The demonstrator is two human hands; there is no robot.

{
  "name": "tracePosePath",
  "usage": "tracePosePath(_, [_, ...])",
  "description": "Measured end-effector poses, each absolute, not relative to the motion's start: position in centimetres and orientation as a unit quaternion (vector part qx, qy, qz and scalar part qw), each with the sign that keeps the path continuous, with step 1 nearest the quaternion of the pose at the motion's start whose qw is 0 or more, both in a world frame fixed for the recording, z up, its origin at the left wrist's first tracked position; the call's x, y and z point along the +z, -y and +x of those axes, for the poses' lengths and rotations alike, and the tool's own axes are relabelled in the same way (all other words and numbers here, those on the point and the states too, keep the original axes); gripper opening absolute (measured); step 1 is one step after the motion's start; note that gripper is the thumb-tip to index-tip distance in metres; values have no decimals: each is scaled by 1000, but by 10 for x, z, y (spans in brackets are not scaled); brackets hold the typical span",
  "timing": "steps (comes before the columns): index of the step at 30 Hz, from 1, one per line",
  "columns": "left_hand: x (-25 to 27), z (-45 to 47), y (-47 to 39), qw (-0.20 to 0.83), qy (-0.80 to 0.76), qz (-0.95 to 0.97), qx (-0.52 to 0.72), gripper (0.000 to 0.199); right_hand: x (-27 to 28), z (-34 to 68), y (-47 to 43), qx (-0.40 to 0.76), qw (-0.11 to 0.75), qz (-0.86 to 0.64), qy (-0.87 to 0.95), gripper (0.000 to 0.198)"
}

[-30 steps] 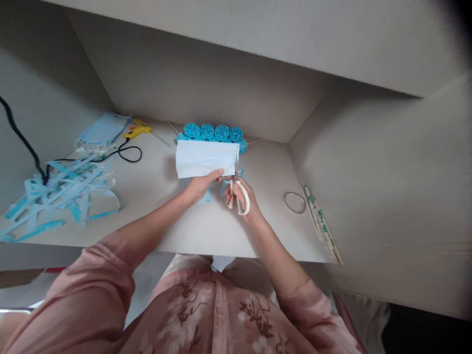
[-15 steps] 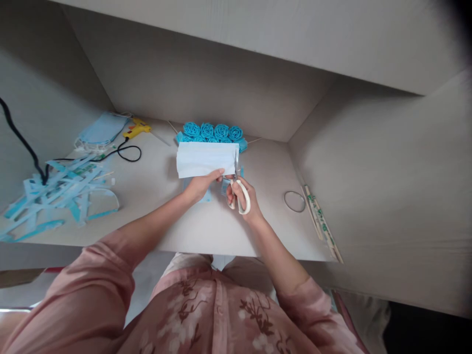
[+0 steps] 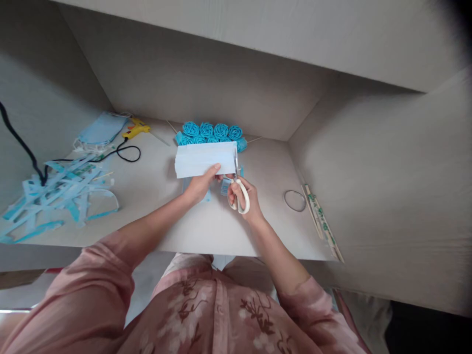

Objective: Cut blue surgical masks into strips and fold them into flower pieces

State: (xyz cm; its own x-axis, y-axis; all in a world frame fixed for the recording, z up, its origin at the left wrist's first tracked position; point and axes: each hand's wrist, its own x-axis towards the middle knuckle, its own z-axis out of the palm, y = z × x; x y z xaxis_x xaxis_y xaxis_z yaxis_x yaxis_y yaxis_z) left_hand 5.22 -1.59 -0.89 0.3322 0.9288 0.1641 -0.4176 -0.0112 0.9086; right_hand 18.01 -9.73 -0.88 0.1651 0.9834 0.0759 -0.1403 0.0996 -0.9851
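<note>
My left hand (image 3: pixel 202 184) pinches the lower edge of a pale blue-white face mask (image 3: pixel 202 160), thumb on top, holding it above the table. My right hand (image 3: pixel 250 196) grips white-handled scissors (image 3: pixel 243 196), their blades pointing away from me along the mask's right edge. Behind the mask lie rows of blue rosettes (image 3: pixel 221 131), the nearer row partly covered by it. Small blue pieces (image 3: pixel 226 187) lie on the table under my hands, mostly hidden.
At the left lie a heap of blue and white strips (image 3: pixel 55 191), stacked face masks (image 3: pixel 101 129) and a yellow glue gun (image 3: pixel 136 129) with a black cord. Wooden sticks (image 3: pixel 322 221) and a thin ring (image 3: pixel 294 200) lie right. Panels enclose the table (image 3: pixel 206 236).
The mask has shifted slightly left, and my left thumb has slid a little left and up on it. The scissors stay at its right edge, hardly moved.
</note>
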Motion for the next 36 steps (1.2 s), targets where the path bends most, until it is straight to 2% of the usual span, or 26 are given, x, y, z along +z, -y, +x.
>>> tracePosePath(7, [-7,54,13,677,-253,408,558,38,-9,180,97,473,598,-473,442,54])
tracePosePath(17, [-13,56,15,686,-245,438,526,45,-8,180,98,464,607,-470,442,49])
tracePosePath(36, [-14,60,22,698,-200,453,517,40,-7,185,96,440,612,-452,477,43])
